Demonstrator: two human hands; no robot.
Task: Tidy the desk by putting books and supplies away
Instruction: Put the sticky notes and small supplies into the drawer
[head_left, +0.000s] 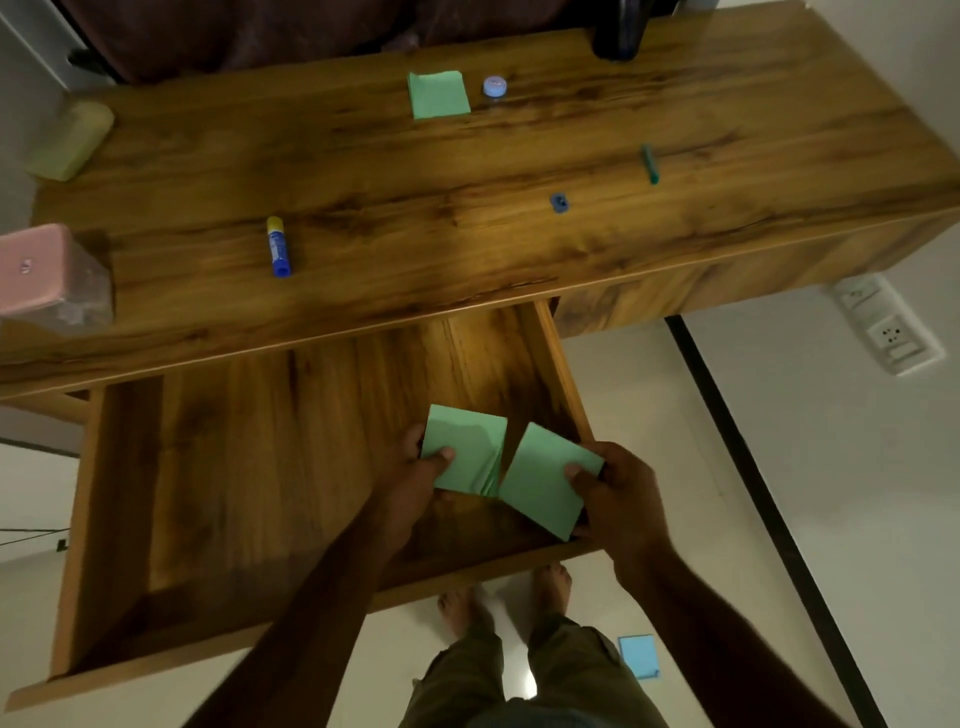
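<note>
We hold two green sticky-note pads over the near right corner of the open drawer (260, 467). The left pad (465, 449) sits in our left hand (415, 483), thumb pressed on its top face and fingers curled beneath. Its long axis runs from the drawer's front wall towards the desk, and some loose sheets fan at its right edge. The right pad (543, 480) is pinched by our right hand (618, 499) in the same way. It is turned so that its far end leans towards the drawer's right wall. The pads' near inner corners look to be touching.

On the desk top (467, 322), a glue stick (278, 246) lies near the front edge, yellow cap away from us. A blue sharpener (559, 202) and a green pen (650, 163) lie further right. A third green pad (439, 95) lies towards the back edge, just beside a small round jar (494, 86). A pink box (36, 270) stands at the left edge.
</note>
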